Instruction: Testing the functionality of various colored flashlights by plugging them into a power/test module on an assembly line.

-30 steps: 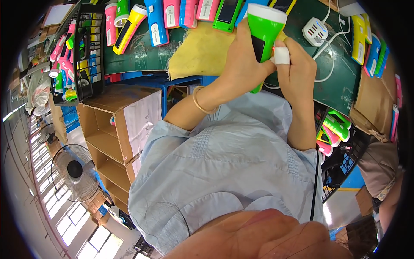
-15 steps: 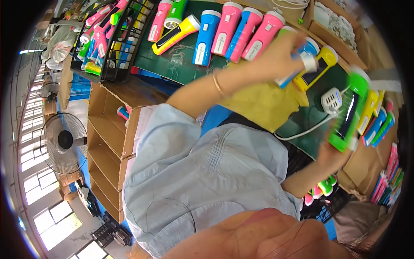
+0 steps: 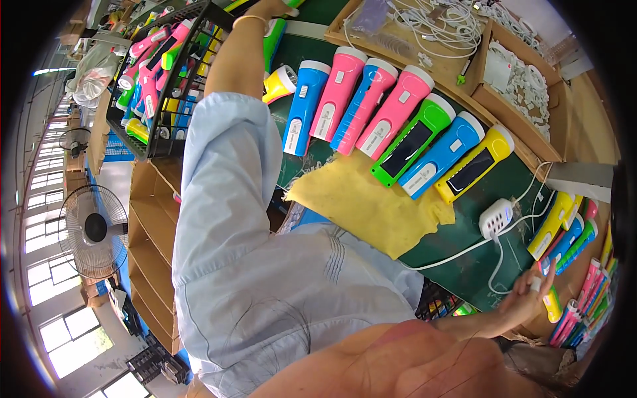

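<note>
Lying on the bench, a green torch [image 3: 273,41] sits beneath the left hand [image 3: 269,8], grip unclear; right hand [image 3: 527,300] splayed, holding nothing.

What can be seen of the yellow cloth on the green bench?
The yellow cloth lies flat and spread out on the green bench, below the row of torches. It looks like thin soft fabric, creased, with ragged, frayed edges. Its near corner hangs over the bench edge toward the person's light blue shirt. A white cable runs just past its right corner. Neither hand touches it.
</note>
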A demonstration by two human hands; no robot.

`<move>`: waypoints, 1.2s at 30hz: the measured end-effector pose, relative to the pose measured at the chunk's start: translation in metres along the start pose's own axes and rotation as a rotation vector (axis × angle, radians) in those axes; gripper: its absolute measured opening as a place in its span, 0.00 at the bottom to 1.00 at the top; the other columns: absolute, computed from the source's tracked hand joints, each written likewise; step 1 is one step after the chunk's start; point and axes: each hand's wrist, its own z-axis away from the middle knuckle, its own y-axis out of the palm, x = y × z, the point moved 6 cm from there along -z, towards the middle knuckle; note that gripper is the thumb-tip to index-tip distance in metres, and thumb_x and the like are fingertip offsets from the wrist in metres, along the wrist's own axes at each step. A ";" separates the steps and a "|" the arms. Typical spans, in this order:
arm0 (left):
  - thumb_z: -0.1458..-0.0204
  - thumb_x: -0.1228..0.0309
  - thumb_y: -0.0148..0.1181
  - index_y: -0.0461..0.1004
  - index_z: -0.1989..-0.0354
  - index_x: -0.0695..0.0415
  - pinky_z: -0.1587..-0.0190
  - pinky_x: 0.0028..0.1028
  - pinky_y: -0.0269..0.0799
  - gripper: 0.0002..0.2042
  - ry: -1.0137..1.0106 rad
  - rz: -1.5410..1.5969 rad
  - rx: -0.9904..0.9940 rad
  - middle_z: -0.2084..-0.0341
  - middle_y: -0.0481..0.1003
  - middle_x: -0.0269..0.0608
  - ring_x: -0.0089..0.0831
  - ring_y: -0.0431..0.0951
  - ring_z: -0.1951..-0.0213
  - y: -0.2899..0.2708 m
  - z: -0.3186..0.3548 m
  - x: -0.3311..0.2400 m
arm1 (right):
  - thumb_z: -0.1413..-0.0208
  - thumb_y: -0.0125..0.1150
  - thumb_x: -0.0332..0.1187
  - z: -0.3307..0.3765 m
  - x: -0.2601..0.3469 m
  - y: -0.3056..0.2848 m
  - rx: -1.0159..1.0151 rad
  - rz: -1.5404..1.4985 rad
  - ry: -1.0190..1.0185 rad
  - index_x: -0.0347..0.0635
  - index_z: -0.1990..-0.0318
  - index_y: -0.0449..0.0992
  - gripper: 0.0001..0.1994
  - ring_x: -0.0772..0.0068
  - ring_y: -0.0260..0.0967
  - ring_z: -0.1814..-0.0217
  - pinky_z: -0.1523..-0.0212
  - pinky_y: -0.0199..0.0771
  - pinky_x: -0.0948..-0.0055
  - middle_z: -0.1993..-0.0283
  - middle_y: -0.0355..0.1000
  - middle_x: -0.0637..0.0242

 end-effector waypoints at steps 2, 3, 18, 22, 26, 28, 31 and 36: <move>0.64 0.59 0.66 0.72 0.65 0.67 0.58 0.36 0.70 0.24 -0.091 0.026 -0.068 0.70 0.74 0.59 0.43 0.75 0.62 -0.023 0.031 -0.049 | 0.49 0.40 0.22 0.022 -0.005 0.038 0.133 0.027 -0.015 0.39 0.49 0.69 0.19 0.89 0.45 0.84 0.85 0.42 0.89 0.78 0.60 0.72; 0.63 0.59 0.66 0.70 0.64 0.67 0.62 0.38 0.71 0.24 0.157 0.095 -0.435 0.76 0.73 0.57 0.43 0.75 0.67 -0.049 0.053 -0.058 | 0.49 0.40 0.22 0.030 -0.010 0.049 0.252 0.042 -0.030 0.38 0.51 0.71 0.18 0.88 0.46 0.84 0.85 0.43 0.89 0.78 0.61 0.71; 0.61 0.68 0.66 0.56 0.45 0.62 0.53 0.31 0.66 0.34 0.837 1.374 0.501 0.57 0.66 0.46 0.37 0.68 0.54 0.001 0.460 -0.268 | 0.48 0.52 0.33 0.131 -0.018 0.116 0.604 -0.062 -0.144 0.31 0.53 0.66 0.18 0.67 0.69 0.58 0.56 0.69 0.72 0.56 0.69 0.55; 0.62 0.66 0.67 0.54 0.43 0.61 0.50 0.32 0.64 0.37 0.638 1.549 0.388 0.50 0.62 0.47 0.33 0.66 0.51 0.022 0.447 -0.265 | 0.52 0.57 0.29 0.160 -0.036 0.143 0.763 0.350 -0.487 0.33 0.54 0.66 0.17 0.60 0.68 0.58 0.56 0.65 0.70 0.60 0.68 0.54; 0.57 0.72 0.61 0.69 0.58 0.62 0.59 0.28 0.72 0.17 0.245 1.977 0.479 0.61 0.73 0.43 0.27 0.74 0.62 0.022 0.443 -0.254 | 0.47 0.54 0.27 0.164 -0.050 0.134 0.918 0.180 -0.202 0.30 0.53 0.68 0.15 0.70 0.69 0.58 0.59 0.67 0.76 0.60 0.67 0.57; 0.55 0.73 0.60 0.66 0.58 0.63 0.65 0.28 0.73 0.16 0.266 2.067 0.616 0.67 0.72 0.42 0.29 0.75 0.68 0.022 0.433 -0.262 | 0.45 0.51 0.26 0.149 -0.056 0.119 0.780 0.111 -0.095 0.30 0.53 0.69 0.13 0.72 0.70 0.61 0.60 0.69 0.77 0.59 0.67 0.60; 0.53 0.72 0.58 0.62 0.54 0.62 0.68 0.28 0.73 0.18 0.349 1.962 0.776 0.69 0.71 0.41 0.31 0.75 0.72 0.016 0.434 -0.277 | 0.43 0.48 0.25 0.135 -0.067 0.101 0.710 0.083 0.037 0.31 0.55 0.71 0.11 0.76 0.70 0.64 0.68 0.68 0.82 0.61 0.68 0.62; 0.49 0.66 0.54 0.62 0.54 0.60 0.73 0.28 0.71 0.16 0.194 2.121 0.972 0.70 0.70 0.42 0.30 0.73 0.75 0.008 0.435 -0.294 | 0.44 0.49 0.26 0.142 -0.059 0.095 0.625 0.040 0.080 0.35 0.58 0.73 0.09 0.86 0.59 0.77 0.77 0.58 0.87 0.71 0.66 0.71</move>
